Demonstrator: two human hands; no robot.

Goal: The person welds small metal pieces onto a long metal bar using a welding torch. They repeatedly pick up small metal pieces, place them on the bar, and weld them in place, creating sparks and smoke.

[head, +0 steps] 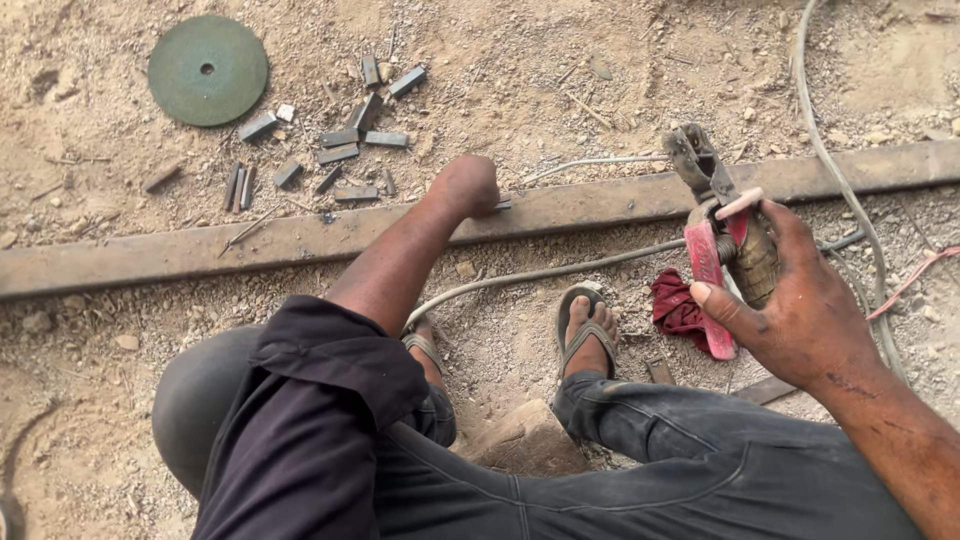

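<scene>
Beside one green disc [207,70], two hands: left hand [466,185] fisted, right hand [800,300] gripping one electrode holder [722,235].

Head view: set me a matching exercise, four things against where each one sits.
Things:
1. green disc
2. red cloth
3. electrode holder
4. left hand

Places:
A. in the right hand
B. on the sand, far left
C. on the long steel bar
D. on the ground beside the sandalled foot

Pairs: 1-B, 2-D, 3-A, 4-C
</scene>
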